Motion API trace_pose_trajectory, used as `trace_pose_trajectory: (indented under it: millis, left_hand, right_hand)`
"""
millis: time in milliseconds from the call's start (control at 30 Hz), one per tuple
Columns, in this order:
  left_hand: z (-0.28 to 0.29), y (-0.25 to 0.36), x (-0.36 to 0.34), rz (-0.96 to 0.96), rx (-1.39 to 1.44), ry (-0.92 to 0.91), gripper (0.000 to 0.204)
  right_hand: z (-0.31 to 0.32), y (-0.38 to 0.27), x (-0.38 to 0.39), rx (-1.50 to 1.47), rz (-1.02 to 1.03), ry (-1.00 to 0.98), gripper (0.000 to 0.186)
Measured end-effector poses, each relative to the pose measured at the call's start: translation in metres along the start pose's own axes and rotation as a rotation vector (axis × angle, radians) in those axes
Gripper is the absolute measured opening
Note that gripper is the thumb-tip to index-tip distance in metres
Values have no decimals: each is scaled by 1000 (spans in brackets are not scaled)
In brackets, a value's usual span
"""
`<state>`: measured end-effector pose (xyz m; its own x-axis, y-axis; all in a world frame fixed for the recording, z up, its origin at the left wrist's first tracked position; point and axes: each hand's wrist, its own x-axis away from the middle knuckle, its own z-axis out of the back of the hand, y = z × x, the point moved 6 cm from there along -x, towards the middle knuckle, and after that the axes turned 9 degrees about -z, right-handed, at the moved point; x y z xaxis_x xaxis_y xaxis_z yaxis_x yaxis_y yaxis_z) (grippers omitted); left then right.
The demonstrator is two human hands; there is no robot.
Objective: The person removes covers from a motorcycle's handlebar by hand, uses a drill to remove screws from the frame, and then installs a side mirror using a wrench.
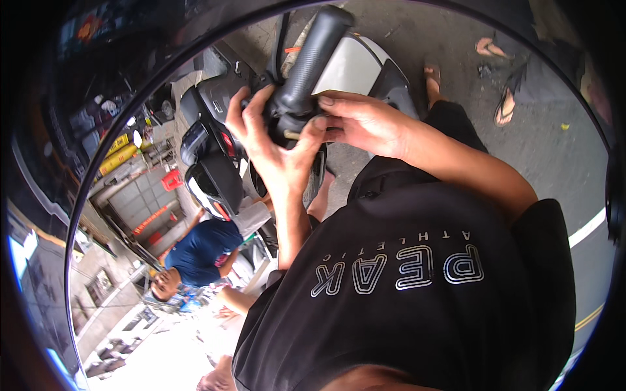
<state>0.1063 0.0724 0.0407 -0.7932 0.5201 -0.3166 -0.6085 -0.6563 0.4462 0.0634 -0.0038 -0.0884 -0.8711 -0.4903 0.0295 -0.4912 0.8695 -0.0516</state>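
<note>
A black ribbed handlebar grip (pixel 313 55) points up and away from me, with a dark control housing (pixel 287 124) at its base. My left hand (pixel 277 146) is closed around the housing from the left, its fingers on the far side and its thumb on the near side. From the right, my right hand (pixel 365 120) presses its thumb and fingers against the same part, just under the grip. A small pale piece (pixel 291 135) shows by the left thumb. What lies between the right fingertips is hidden.
White and black scooter bodywork (pixel 349 65) lies just beyond my hands. Parked scooters (pixel 212 143) stand at left, near a person in a dark blue shirt (pixel 202 254). Sandalled feet (pixel 504 107) of another person are at far right. A red stool (pixel 171 180) stands further left.
</note>
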Motion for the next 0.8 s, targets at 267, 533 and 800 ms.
trace_pose_trajectory:
  millis: [267,533,800]
  left_hand:
    - [-3,-4,1,47,141,-43,80]
    - [2,-4,6,163,96,-60,94]
    - [0,1,14,374,233,4,116]
  right_hand:
    - [10,11,0,-36,-7,71,25]
    - [5,7,-15,-53,-111,-22,24]
    - [9,-3,-10,-37,-124,-101,35]
